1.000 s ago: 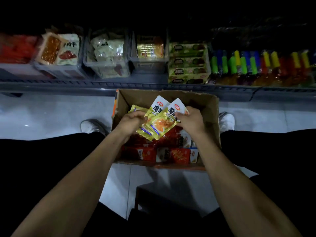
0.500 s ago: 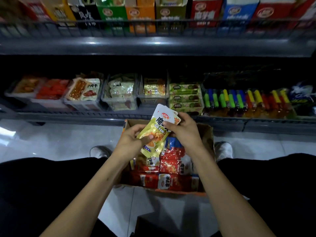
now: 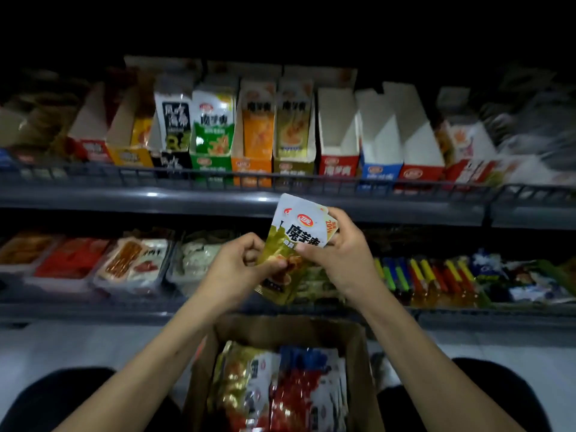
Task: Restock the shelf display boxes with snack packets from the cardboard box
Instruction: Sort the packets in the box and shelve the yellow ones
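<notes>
Your left hand (image 3: 246,269) pinches the lower part of a small stack of olive-yellow snack packets (image 3: 293,247), fingers curled round the bottom edge. Your right hand (image 3: 339,257) clamps the same stack at its upper right corner, thumb across the white printed face. The stack sits raised between the two shelf levels, above the cardboard box (image 3: 358,363) and well short of the upper shelf.

On the upper shelf, the green display box (image 3: 212,160), the orange display box (image 3: 252,169) and the olive display box (image 3: 293,165) each show packets standing inside. Further right, the red display box (image 3: 338,168) and the blue display box (image 3: 381,173) show only bare white interiors.

Judged progress: partial. The held stack is not yet placed, the right-hand boxes appear to need filling, and the cardboard box holds many more packets.
</notes>
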A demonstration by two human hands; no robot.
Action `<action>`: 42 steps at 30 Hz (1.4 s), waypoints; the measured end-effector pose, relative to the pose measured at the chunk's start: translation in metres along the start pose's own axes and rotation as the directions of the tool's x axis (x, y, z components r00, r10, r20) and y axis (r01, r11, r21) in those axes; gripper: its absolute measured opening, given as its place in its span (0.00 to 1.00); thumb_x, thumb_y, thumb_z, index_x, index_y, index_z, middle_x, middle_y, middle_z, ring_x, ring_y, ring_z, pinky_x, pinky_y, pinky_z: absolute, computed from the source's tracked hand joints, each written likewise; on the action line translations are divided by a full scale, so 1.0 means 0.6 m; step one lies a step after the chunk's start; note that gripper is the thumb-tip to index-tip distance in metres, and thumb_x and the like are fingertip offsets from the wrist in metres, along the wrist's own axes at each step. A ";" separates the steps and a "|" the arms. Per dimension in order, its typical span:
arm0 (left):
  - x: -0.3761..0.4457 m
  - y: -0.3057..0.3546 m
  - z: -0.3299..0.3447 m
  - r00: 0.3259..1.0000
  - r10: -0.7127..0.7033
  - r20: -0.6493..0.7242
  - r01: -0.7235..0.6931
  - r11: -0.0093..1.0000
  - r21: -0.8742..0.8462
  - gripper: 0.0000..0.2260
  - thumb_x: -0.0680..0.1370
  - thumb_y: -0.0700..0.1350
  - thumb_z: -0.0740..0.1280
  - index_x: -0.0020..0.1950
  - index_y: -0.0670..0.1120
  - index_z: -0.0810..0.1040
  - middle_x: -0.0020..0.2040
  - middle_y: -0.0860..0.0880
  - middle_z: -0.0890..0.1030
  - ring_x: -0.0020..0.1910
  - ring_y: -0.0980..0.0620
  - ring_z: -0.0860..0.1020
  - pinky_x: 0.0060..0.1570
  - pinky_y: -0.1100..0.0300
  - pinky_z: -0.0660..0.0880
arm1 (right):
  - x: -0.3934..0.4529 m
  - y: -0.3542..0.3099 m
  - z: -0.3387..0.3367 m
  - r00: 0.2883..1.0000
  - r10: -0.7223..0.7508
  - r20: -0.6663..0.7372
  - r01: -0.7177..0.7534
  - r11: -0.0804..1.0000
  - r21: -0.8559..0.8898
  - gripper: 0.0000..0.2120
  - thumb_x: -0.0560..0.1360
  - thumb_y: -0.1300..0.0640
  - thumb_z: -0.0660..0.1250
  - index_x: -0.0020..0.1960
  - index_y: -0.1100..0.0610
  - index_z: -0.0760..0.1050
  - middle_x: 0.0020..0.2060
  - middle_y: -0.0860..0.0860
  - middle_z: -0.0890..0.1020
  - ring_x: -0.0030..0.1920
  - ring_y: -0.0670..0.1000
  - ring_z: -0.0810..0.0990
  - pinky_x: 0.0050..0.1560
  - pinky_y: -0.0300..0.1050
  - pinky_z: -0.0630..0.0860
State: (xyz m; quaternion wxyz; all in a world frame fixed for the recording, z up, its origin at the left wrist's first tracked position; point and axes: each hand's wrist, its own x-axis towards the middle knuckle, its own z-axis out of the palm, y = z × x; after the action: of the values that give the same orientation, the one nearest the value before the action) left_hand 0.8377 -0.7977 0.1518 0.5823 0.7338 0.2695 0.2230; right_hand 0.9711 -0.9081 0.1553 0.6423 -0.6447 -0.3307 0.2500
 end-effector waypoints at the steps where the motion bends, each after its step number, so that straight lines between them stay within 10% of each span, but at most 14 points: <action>1: 0.013 0.013 0.005 1.000 0.023 -0.010 -0.024 0.999 -0.040 0.08 0.72 0.35 0.72 0.42 0.36 0.73 0.27 0.52 0.81 0.27 0.60 0.80 0.26 0.68 0.74 | 0.012 -0.018 -0.008 1.000 -0.015 -0.023 0.015 1.000 0.007 0.24 0.68 0.71 0.74 0.55 0.49 0.74 0.46 0.51 0.85 0.47 0.47 0.85 0.45 0.43 0.82; 7: 0.132 0.052 -0.011 0.927 0.354 -0.122 -0.323 0.921 0.219 0.08 0.76 0.52 0.69 0.53 0.53 0.77 0.48 0.56 0.81 0.49 0.59 0.79 0.47 0.60 0.76 | 0.102 -0.120 -0.053 0.975 -0.122 -0.183 0.106 0.990 -0.092 0.23 0.70 0.69 0.73 0.59 0.52 0.71 0.45 0.51 0.86 0.44 0.49 0.86 0.42 0.45 0.82; 11: 0.210 0.061 -0.049 0.760 0.641 -0.106 -0.400 0.591 0.701 0.20 0.73 0.46 0.66 0.65 0.51 0.73 0.62 0.47 0.73 0.65 0.43 0.68 0.64 0.44 0.66 | 0.157 -0.168 -0.056 0.947 -0.237 -0.216 0.181 0.951 -0.251 0.22 0.71 0.67 0.73 0.60 0.52 0.70 0.48 0.51 0.84 0.44 0.47 0.85 0.40 0.42 0.81; 16: 0.245 0.039 -0.049 0.849 0.517 0.104 -0.334 0.374 0.865 0.28 0.68 0.40 0.68 0.67 0.55 0.73 0.60 0.46 0.78 0.66 0.41 0.69 0.71 0.38 0.50 | 0.221 -0.214 -0.025 0.881 -0.432 -0.190 0.304 0.827 -0.473 0.20 0.74 0.65 0.71 0.60 0.51 0.69 0.49 0.44 0.78 0.49 0.43 0.79 0.43 0.33 0.77; 21: 0.254 0.027 -0.045 0.804 0.593 0.057 -0.320 0.350 0.881 0.19 0.66 0.43 0.62 0.55 0.54 0.77 0.46 0.51 0.81 0.52 0.44 0.77 0.65 0.45 0.52 | 0.307 -0.214 0.004 0.816 -0.556 -0.159 0.339 0.683 -0.647 0.20 0.77 0.61 0.68 0.66 0.52 0.67 0.58 0.52 0.77 0.59 0.52 0.77 0.52 0.49 0.79; 28: 0.264 0.023 -0.044 0.774 0.630 0.057 -0.334 0.329 0.883 0.19 0.65 0.43 0.62 0.54 0.54 0.77 0.44 0.53 0.80 0.48 0.46 0.77 0.65 0.45 0.53 | 0.356 -0.170 0.039 0.905 -0.413 -0.099 0.225 0.664 -0.713 0.21 0.78 0.58 0.67 0.69 0.53 0.66 0.61 0.52 0.76 0.59 0.52 0.76 0.46 0.41 0.72; 38: 0.258 0.031 -0.046 0.851 0.515 0.104 -0.321 0.354 0.878 0.23 0.68 0.40 0.65 0.62 0.54 0.72 0.53 0.53 0.77 0.59 0.47 0.71 0.71 0.44 0.45 | 0.385 -0.206 0.033 0.968 -0.187 0.168 0.173 0.011 -0.985 0.13 0.74 0.61 0.68 0.56 0.55 0.70 0.50 0.55 0.77 0.53 0.58 0.79 0.44 0.49 0.77; 42: 0.256 0.033 -0.046 0.853 0.514 0.094 -0.317 0.365 0.875 0.22 0.68 0.40 0.65 0.61 0.54 0.72 0.53 0.53 0.76 0.59 0.47 0.71 0.70 0.45 0.45 | 0.387 -0.212 0.040 0.958 -0.221 0.185 0.179 -0.045 -0.983 0.13 0.75 0.61 0.66 0.59 0.55 0.72 0.55 0.56 0.78 0.56 0.58 0.78 0.44 0.46 0.71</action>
State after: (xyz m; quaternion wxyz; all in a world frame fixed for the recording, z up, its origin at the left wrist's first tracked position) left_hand 0.9389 -0.6805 0.1794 0.0254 0.9415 0.2047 0.2667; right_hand 1.0923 -0.7240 0.3041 0.0281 -0.8561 -0.4893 -0.1640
